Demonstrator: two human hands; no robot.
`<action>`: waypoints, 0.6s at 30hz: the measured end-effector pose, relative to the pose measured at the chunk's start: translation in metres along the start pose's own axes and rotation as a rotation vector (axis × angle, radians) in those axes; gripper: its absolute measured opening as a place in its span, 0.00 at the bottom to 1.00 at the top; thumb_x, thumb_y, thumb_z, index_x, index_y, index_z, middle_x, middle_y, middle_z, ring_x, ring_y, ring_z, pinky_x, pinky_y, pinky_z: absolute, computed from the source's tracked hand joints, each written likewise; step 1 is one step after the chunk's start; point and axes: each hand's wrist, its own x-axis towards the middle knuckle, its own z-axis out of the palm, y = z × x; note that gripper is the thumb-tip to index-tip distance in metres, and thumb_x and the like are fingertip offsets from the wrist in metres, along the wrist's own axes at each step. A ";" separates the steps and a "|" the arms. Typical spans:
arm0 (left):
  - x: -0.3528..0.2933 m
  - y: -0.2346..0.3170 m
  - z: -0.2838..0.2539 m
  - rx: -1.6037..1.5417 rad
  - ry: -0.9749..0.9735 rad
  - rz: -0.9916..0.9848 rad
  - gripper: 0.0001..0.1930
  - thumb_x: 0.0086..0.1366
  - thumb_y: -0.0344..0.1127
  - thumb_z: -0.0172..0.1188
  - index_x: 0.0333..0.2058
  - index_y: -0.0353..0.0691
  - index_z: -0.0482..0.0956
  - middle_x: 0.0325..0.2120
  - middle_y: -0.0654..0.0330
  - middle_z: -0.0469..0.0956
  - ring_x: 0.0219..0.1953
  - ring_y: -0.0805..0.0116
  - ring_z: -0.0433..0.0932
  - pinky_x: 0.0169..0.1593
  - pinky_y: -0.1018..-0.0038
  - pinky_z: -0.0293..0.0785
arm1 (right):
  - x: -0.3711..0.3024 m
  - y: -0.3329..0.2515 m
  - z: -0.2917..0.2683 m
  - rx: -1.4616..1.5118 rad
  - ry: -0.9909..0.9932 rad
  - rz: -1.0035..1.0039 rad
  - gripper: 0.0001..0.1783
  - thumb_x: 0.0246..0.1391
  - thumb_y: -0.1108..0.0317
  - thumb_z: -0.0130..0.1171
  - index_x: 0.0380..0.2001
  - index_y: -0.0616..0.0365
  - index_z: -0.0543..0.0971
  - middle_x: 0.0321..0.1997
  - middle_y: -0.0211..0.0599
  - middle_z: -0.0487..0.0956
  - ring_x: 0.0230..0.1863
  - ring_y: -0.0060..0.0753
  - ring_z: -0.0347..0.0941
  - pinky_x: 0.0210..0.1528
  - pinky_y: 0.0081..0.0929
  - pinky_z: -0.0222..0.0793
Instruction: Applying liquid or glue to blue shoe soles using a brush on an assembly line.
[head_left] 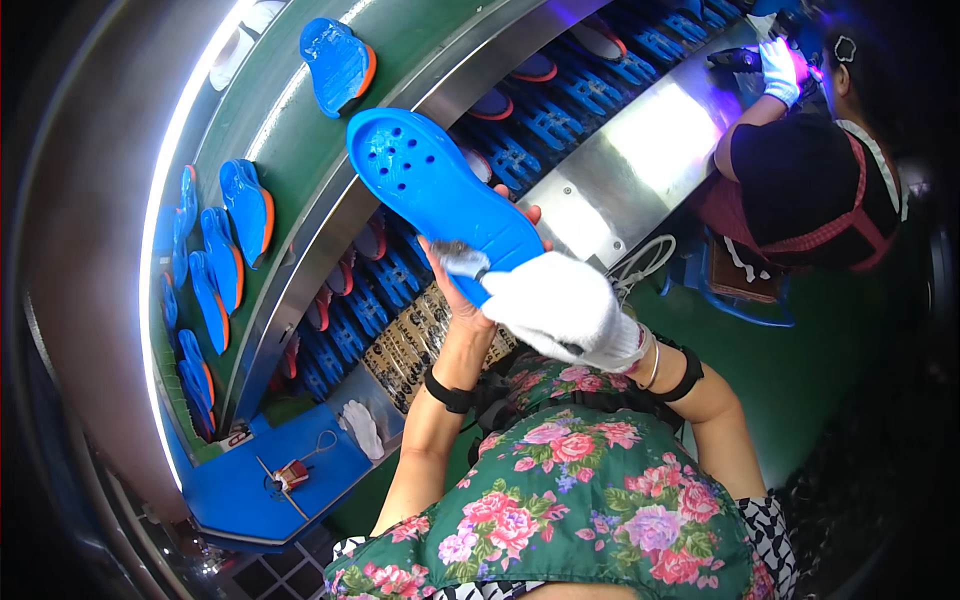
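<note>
A blue shoe sole (445, 190) with several round holes near its far end is held up in front of me. My bare left hand (458, 300) supports it from beneath, fingertips showing past its right edge. My right hand (565, 305), in a white knitted glove, is closed around a brush (463, 260). The dark bristles rest on or just above the sole's near part; whether they touch is hard to tell. The glove covers the brush's handle and the sole's nearest end.
On the left, a green conveyor belt (290, 125) carries several blue soles with orange edges (245, 212). Below its metal rim, blue racks (555, 125) hold more soles. A blue table (235, 497) bears a small red object (292, 475); a white glove (361, 430) lies nearby. A co-worker (810, 180) sits at right.
</note>
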 end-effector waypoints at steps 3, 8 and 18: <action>0.004 0.002 0.001 0.079 -0.224 -0.063 0.56 0.55 0.80 0.58 0.69 0.42 0.60 0.58 0.41 0.74 0.59 0.33 0.73 0.57 0.38 0.75 | -0.003 -0.005 -0.010 0.132 0.038 0.068 0.14 0.45 0.76 0.73 0.39 0.57 0.88 0.40 0.40 0.87 0.40 0.42 0.84 0.46 0.36 0.79; 0.009 -0.007 0.019 0.019 -0.040 0.059 0.56 0.56 0.79 0.57 0.69 0.39 0.59 0.57 0.41 0.74 0.59 0.37 0.74 0.56 0.39 0.76 | -0.005 0.002 -0.020 0.045 0.028 0.054 0.14 0.49 0.74 0.70 0.42 0.55 0.87 0.44 0.39 0.87 0.43 0.38 0.84 0.46 0.35 0.78; 0.005 -0.002 0.018 0.174 -0.074 -0.056 0.57 0.56 0.77 0.59 0.71 0.39 0.55 0.61 0.46 0.70 0.60 0.38 0.71 0.56 0.47 0.77 | -0.021 0.002 -0.027 0.124 0.020 0.076 0.13 0.46 0.76 0.73 0.38 0.54 0.87 0.41 0.38 0.87 0.39 0.39 0.83 0.42 0.34 0.79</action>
